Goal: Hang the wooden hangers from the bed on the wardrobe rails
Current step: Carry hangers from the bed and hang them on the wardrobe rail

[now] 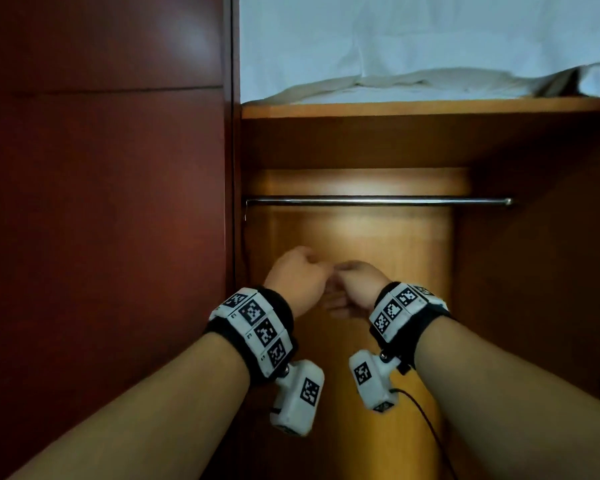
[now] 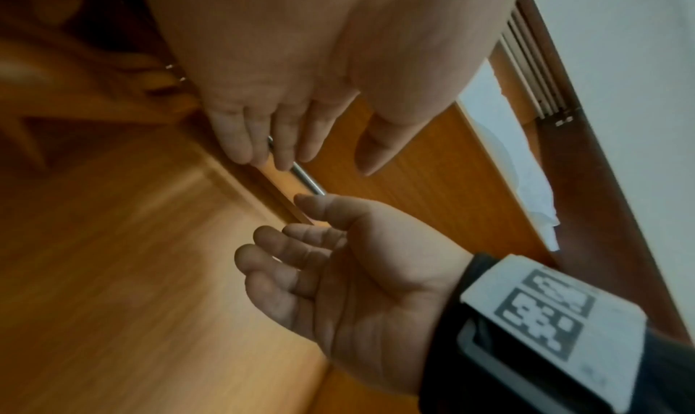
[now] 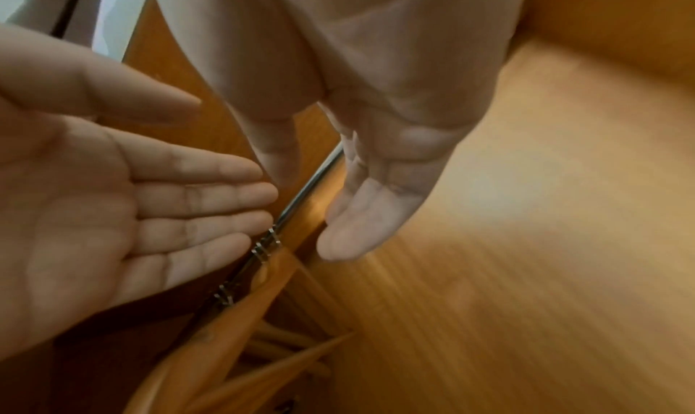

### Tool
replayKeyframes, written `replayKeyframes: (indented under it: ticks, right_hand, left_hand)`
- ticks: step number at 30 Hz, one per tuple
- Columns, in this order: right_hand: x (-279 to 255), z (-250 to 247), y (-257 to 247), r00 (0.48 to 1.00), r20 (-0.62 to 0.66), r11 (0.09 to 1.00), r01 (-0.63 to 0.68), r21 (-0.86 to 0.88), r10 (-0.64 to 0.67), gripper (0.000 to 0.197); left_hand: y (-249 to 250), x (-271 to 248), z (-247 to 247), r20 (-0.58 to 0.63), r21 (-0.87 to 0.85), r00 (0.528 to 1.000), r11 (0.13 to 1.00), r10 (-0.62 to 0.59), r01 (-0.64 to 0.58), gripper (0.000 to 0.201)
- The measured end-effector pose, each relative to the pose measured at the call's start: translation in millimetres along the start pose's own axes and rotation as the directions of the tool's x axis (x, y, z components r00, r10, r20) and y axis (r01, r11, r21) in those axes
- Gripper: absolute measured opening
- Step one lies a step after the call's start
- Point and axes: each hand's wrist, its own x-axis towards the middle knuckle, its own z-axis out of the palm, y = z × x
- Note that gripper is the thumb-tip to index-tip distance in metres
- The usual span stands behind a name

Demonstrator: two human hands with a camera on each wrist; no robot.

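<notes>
The metal wardrobe rail (image 1: pixel 378 201) runs across the open wardrobe and looks bare in the head view. Both hands hang just below it, close together. My left hand (image 1: pixel 298 278) has straight, relaxed fingers (image 2: pixel 263 141) and holds nothing. My right hand (image 1: pixel 357 285) is palm-open (image 2: pixel 338 286) beside it, also with nothing in it. In the right wrist view several wooden hangers (image 3: pixel 233 325) hang by metal hooks (image 3: pixel 263 248) on the rail (image 3: pixel 304 191), further along past my left hand (image 3: pixel 169 206). The left wrist view shows them only as a blur (image 2: pixel 56 72).
A shelf (image 1: pixel 413 110) above the rail carries folded white bedding (image 1: pixel 413 57). A dark red wardrobe door (image 1: pixel 101 202) stands shut to the left. The lit wooden back panel (image 1: pixel 361 237) is behind the hands. A black cable (image 1: pixel 430 427) trails from the right wrist camera.
</notes>
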Motion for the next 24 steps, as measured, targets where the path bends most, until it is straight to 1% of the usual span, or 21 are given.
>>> replayKeyframes:
  ticks: [2, 4, 6, 9, 11, 14, 15, 17, 20, 21, 24]
  right_hand:
    - [-18, -6, 15, 0.998, -0.059, 0.999, -0.034, -0.011, 0.033, 0.048]
    - [-38, -16, 29, 0.990, -0.116, 0.996, -0.079, -0.043, 0.074, 0.050]
    - [-65, -32, 34, 0.979, -0.177, 0.993, -0.108, -0.049, 0.098, 0.045]
    - [-108, -65, 27, 0.954, -0.282, 0.992, -0.119, -0.033, 0.105, 0.039]
    - [-143, -90, 18, 0.933, -0.349, 0.992, -0.111, -0.053, 0.085, 0.034]
    - [-205, -128, 6, 0.899, -0.434, 0.991, -0.102, -0.090, 0.053, 0.018]
    - [-229, -142, 2, 0.883, -0.467, 0.991, -0.098, -0.093, 0.043, 0.016]
    - [-280, -170, -4, 0.849, -0.527, 0.990, -0.102, -0.098, 0.035, 0.020]
    - [-368, -214, -3, 0.786, -0.615, 0.984, -0.152, -0.095, 0.062, 0.019]
    - [-400, -229, -1, 0.753, -0.654, 0.980, -0.175, -0.090, 0.074, 0.018]
    - [-506, -274, 8, 0.628, -0.772, 0.971, -0.231, -0.067, 0.096, 0.018]
  left_hand:
    - [-5, -12, 7, 0.077, -0.064, 0.997, 0.998, 0.017, -0.012, 0.039]
    - [-7, -27, 19, 0.169, -0.097, 0.986, 0.995, 0.004, 0.013, 0.037]
    - [-1, -42, 31, 0.247, -0.132, 0.969, 0.991, 0.005, 0.028, 0.035]
    - [21, -62, 51, 0.312, -0.226, 0.949, 0.974, 0.049, 0.024, 0.027]
    - [45, -80, 66, 0.373, -0.298, 0.923, 0.954, 0.093, 0.025, 0.014]
    - [86, -116, 95, 0.452, -0.397, 0.879, 0.917, 0.152, 0.046, 0.011]
    - [100, -130, 107, 0.479, -0.419, 0.860, 0.907, 0.178, 0.045, 0.011]
    - [131, -163, 131, 0.519, -0.463, 0.819, 0.886, 0.244, 0.029, 0.012]
    - [180, -223, 170, 0.575, -0.510, 0.755, 0.859, 0.315, 0.031, 0.014]
    - [198, -247, 184, 0.605, -0.522, 0.723, 0.852, 0.333, 0.045, 0.015]
    - [251, -329, 228, 0.696, -0.534, 0.607, 0.841, 0.383, 0.081, 0.015]
